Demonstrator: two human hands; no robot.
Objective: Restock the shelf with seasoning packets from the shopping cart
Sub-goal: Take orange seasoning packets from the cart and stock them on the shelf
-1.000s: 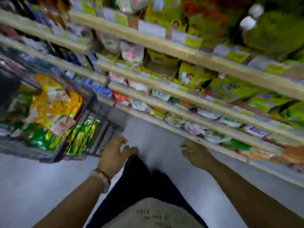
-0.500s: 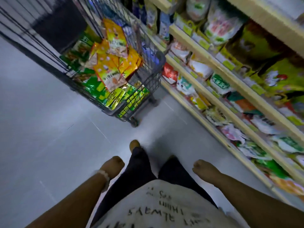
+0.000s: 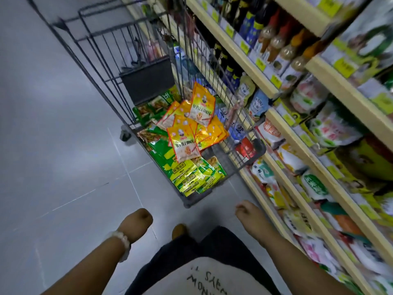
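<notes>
Grey tiled floor (image 3: 53,145) fills the left side. Left hand (image 3: 135,225) hangs low over it, fingers curled under into a loose fist, nothing in the grip; a white bead bracelet (image 3: 121,239) sits on that wrist. Dark trousers and a white printed shirt hem show at bottom centre, 1 foot (image 3: 179,231) poking out ahead.

Shopping cart (image 3: 148,50) stands ahead of the hands, parked just beside the shelf, wire sides, dark flap at the far end. Seasoning packets are piled in its basket: green ones (image 3: 191,175) along the bottom and near edge, orange-yellow ones (image 3: 184,143) heaped on top, 1 orange packet propped upright against the right wire wall.

Right hand (image 3: 247,216) hangs near the cart's front corner, not touching it, fingers loosely curled, grip empty.

Shelf (image 3: 297,145) runs along the right in several wooden tiers with yellow price tags. Upper tiers carry sauce bottles (image 3: 276,39); lower tiers hold bagged goods, labels too blurred to read.
</notes>
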